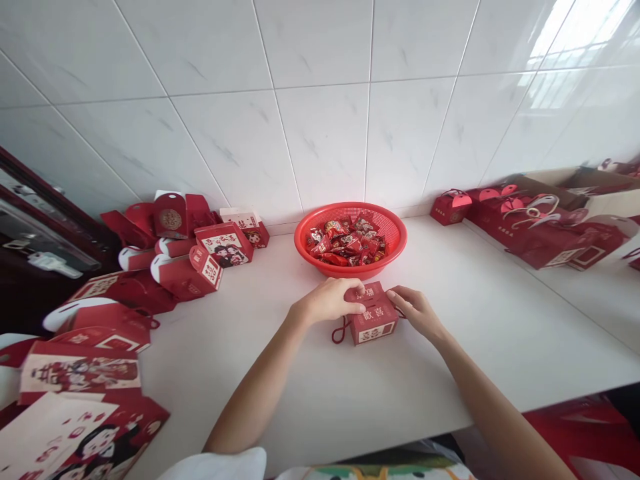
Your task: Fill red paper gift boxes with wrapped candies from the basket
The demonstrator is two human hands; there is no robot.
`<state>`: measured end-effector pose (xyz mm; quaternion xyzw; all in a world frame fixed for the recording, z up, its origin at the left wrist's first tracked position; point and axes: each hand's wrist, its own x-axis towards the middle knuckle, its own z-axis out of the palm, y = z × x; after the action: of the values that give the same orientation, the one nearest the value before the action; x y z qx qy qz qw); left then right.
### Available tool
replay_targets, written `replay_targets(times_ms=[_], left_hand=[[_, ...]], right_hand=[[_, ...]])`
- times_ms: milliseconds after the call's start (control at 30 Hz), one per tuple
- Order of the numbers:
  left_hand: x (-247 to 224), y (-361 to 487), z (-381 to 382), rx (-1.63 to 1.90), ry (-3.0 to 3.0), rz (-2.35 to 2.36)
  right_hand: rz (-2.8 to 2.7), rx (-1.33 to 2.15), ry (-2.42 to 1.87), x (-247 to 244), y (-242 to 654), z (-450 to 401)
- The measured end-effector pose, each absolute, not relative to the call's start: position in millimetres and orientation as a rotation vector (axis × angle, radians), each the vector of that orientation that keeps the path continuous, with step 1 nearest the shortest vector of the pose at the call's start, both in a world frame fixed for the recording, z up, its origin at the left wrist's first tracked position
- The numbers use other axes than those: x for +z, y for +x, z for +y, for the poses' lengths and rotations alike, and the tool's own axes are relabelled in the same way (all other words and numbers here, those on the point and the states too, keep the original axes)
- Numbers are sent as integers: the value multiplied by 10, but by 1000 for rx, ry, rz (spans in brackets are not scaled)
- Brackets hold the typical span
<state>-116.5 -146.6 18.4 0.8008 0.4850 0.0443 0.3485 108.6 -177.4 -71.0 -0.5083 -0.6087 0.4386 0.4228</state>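
Observation:
A small red gift box [375, 319] with white Chinese characters sits on the white tabletop in front of me. My left hand [333, 300] grips its left side, thumb and fingers curled over the top. On the box's right edge rests my right hand [417, 311], fingers pressed together beside a dark red cord; part of its grip is hidden. A loop of red cord [340, 331] sticks out at the box's lower left. Just behind stands a red plastic basket [400, 250] holding many wrapped candies [350, 241].
Several red gift boxes [187, 277] crowd the left side, some with flaps up. At the right stand more closed boxes with cord handles [453, 207] and an open cardboard carton [615, 203]. A white tiled wall [320, 147] borders the back. Keys [55, 263] hang at far left.

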Motion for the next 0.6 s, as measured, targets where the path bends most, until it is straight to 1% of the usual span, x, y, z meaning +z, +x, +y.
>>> replay_targets(times_ms=[133,233,300,467,600], left_hand=[[189,-1161,-1470,100,2048,1234],[163,-1171,-1435,108,2024,1168],[133,-1179,-1404,135,2005,1117],[62,-1165,-1348,191,1869,1054],[43,-1124,-1341,252,1856,1086]], right_hand=[[-1430,1232,-1229,-695,1099,-1778],[-1315,1416,-1102,-675,1124,-1770],[-1252,1471,-1021,-658,1143,-1764],[-1125,1470,-894,-633,1182,-1752],[-1083,1419,-890,-635,1206,-1746]])
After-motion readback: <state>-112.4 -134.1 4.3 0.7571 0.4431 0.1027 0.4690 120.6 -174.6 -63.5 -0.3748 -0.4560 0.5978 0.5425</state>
